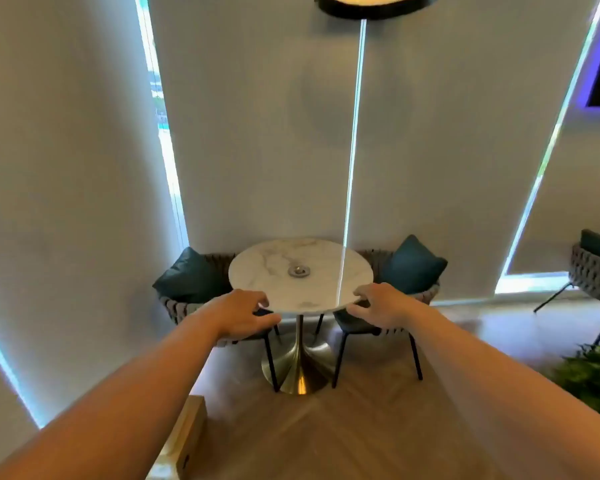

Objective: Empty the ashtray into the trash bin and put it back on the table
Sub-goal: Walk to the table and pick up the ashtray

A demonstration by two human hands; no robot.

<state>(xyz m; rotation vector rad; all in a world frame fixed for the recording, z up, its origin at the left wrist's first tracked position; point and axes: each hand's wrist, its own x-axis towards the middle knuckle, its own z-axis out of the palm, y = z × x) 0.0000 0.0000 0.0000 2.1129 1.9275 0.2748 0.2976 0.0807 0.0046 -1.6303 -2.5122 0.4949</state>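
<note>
The job looks like it has not started. The ashtray sits in the middle of the round counter. The left hand at 7 o'clock and right hand at 5 o'clock are empty, fingers loosely spread. No trash bin shows.

This looks like a lounge or café seating corner. A small round marble worktop on a brass pedestal stands beyond the fingers, flanked by two woven chairs with teal cushions. Tall roller blinds cover the windows behind, a pendant lamp hangs overhead, and the wood floor runs in herringbone.
</note>
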